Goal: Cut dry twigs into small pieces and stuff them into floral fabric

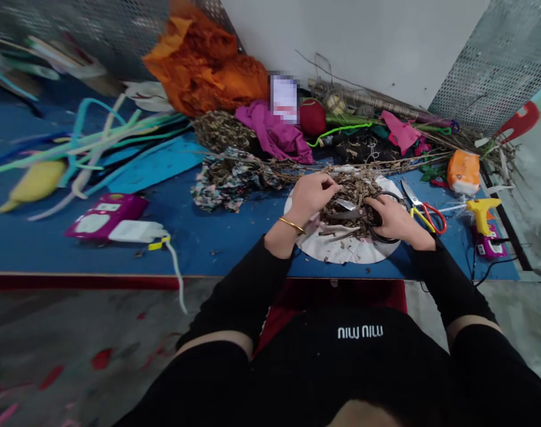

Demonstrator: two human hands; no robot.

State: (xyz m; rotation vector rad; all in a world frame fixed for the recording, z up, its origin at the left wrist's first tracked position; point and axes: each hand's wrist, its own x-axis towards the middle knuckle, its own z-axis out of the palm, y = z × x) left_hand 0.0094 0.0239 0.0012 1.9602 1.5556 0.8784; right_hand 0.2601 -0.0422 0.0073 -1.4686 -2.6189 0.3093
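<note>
A pair of black-handled scissors (357, 213) lies across a heap of dried brown leaves (355, 191), its blades pointing left. My right hand (397, 218) is closed around the scissors' handles. Over the left side of the heap, my left hand (312, 194) is closed in a pinch; whatever its fingertips may hold is too small to make out. Beneath the leaves is a round white sheet (341, 254) strewn with crumbs and stem pieces. A second pair of scissors, with red and yellow handles (435, 218), rests just right of my right hand.
To the right are a yellow glue gun (483, 212) and an orange packet (464, 170). Dry twigs, magenta cloth (274, 130) and orange crumpled material (203, 65) line the back. A purple-and-white box (108, 217) and colourful pipe-like strips (90, 157) lie left on the blue table (244, 243).
</note>
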